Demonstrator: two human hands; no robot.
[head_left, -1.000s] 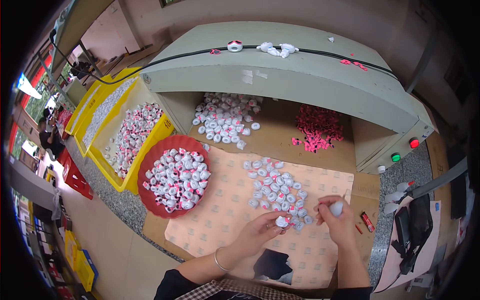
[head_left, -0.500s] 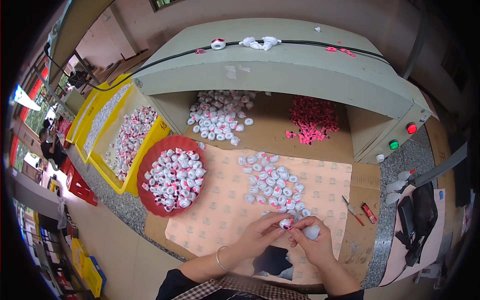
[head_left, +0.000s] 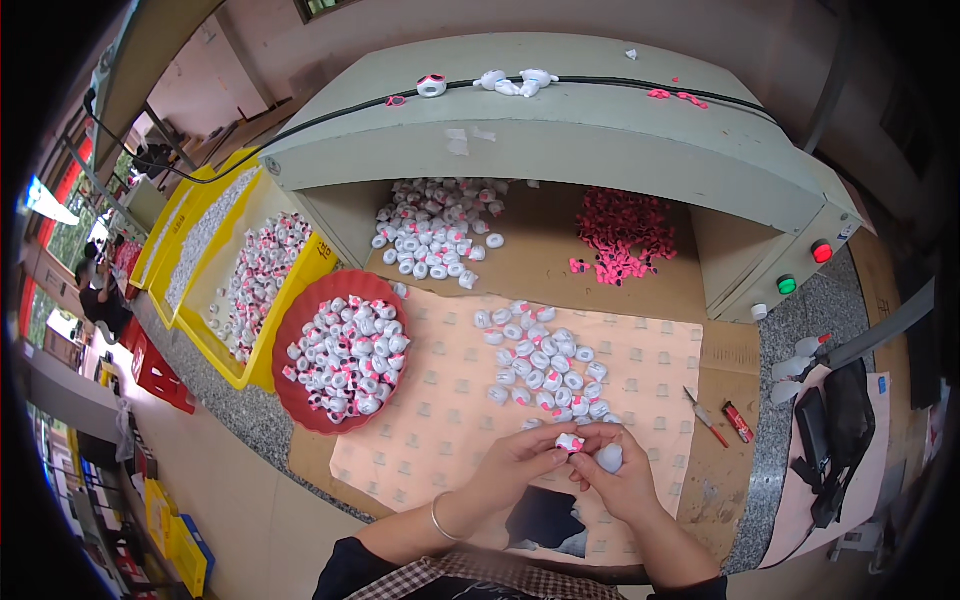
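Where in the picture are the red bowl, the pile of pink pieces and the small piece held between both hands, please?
red bowl [head_left: 300, 322]: head view, bare left rim.
pile of pink pieces [head_left: 622, 232]: head view, middle of the heap.
small white and pink piece [head_left: 570, 442]: head view, its top, between the fingertips.

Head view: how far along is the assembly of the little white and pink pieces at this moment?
Done, it seems: the red bowl is heaped with white pieces carrying pink parts. In hand: the left hand and right hand press together on one small white piece. Left: a loose cluster on the patterned mat, a white pile and pink parts under the grey housing. Plenty remains.
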